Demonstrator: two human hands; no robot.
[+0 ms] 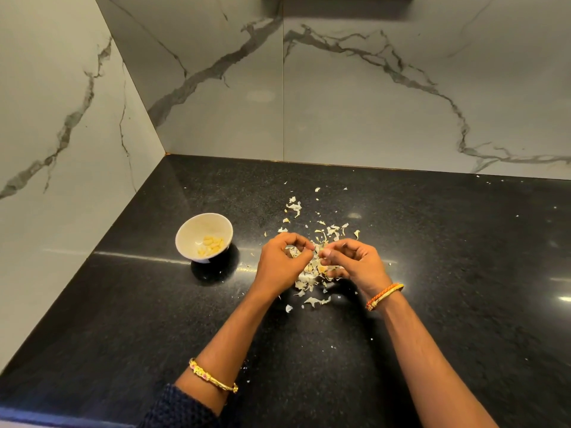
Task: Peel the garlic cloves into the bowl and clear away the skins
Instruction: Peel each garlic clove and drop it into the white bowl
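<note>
A person works over a polished black speckled stone table (432, 304) set into a corner of grey-veined white marble walls (370, 103); a small white ceramic bowl (188, 233), holding a handful of pale yellow peeled garlic cloves (210, 244), serves as the landmark. Just to the right of the bowl, the left hand (279, 264) and the right hand (355, 262) meet fingertip to fingertip; both grips are closed in a pinch on a small pale garlic clove (318, 250) held between them, its skin apparently being pulled away; how much skin is left on it is too small to tell. The clove sits right at the fingertips of both hands, above a loose scatter of papery off-white garlic skins (312, 273) spread on the table to the right of the bowl and farther back from it toward the wall. Gold bangles (213, 376) ring the left forearm; orange and gold bangles (384, 296) ring the right wrist. The risks, as judged from here: the light skins could drift wider across the table with any quick hand movement, making the clear-up harder; the slippery clove could pop out of the pinch and land among the skins rather than in the bowl, which stands apart from the hands; flakes clinging to the fingers could be carried into the bowl with the clove.
</note>
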